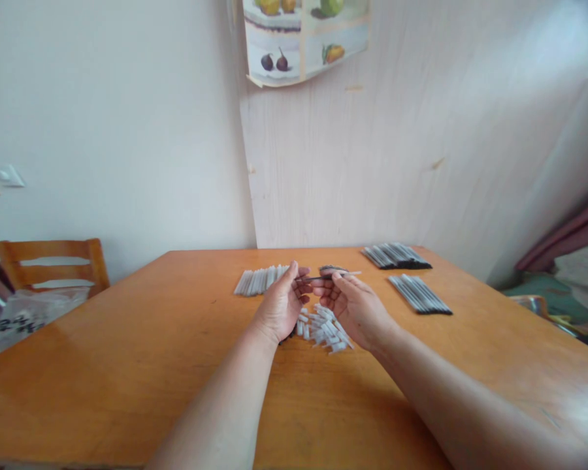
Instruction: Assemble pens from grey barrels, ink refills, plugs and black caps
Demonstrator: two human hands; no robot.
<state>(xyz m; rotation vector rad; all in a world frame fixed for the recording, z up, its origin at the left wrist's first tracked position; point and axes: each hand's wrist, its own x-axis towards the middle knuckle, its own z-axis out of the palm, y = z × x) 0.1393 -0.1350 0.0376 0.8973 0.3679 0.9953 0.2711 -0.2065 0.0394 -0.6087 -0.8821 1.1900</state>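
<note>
In the head view, my left hand (285,301) and my right hand (355,303) meet above the middle of the table. Between their fingertips runs a thin, dark pen-like stick (318,279). Its pale, see-through end sticks out to the right past my right fingers. Both hands pinch it, the left at its left end and the right farther along. Beneath them lies a loose heap of short whitish translucent pieces (329,333). Small black pieces (287,336) show partly from under my left hand. Just behind my fingers, a dark bunch (332,267) is mostly hidden.
A row of clear tubes (255,282) lies left of my hands on the wooden table (151,365). Two rows of clear sticks with black ends, a far one (396,254) and a nearer one (420,295), lie at right. A chair (53,264) stands at left.
</note>
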